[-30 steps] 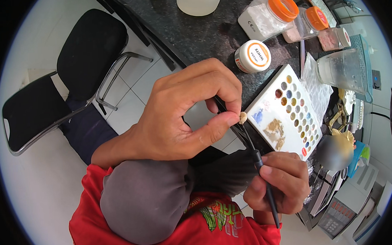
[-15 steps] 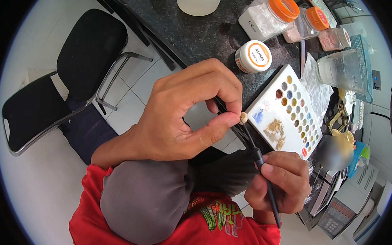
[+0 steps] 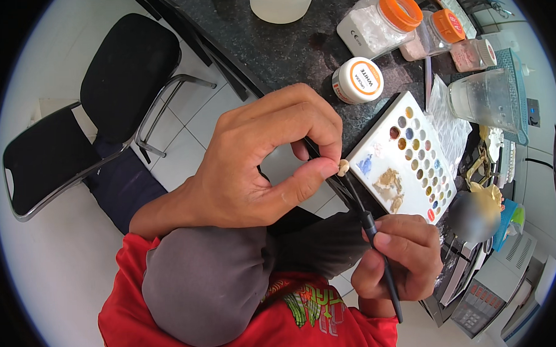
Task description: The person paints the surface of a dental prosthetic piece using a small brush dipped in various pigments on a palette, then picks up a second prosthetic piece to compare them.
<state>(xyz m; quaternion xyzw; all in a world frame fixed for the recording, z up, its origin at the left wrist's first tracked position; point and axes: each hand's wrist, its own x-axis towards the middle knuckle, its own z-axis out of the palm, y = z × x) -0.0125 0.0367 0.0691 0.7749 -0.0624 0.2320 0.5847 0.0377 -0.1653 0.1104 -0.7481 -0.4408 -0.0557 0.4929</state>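
Between the thumb and index finger of my left hand point(image 3: 259, 159) is a small cream tooth-shaped piece point(image 3: 343, 167). A slim black brush point(image 3: 376, 242) is gripped by my right hand point(image 3: 407, 264), its fine tip touching or very close to the piece from below. Just right of the piece lies a white palette point(image 3: 391, 160) with several wells of coloured paint and brown and blue smears on its flat part. A white jar with an orange-ringed lid point(image 3: 355, 80) stands above the palette.
The dark speckled worktop point(image 3: 304, 56) carries orange-lidded powder jars point(image 3: 371, 32), a clear cup point(image 3: 484, 102), crumpled plastic point(image 3: 448, 125) and a milky container point(image 3: 281, 2). A small appliance point(image 3: 478, 307) is at lower right. A black chair point(image 3: 127, 62) stands on the tiled floor at left.
The small piece in my left fingertips has turned slightly. My right hand and the brush have shifted a little to the right; otherwise little differs.
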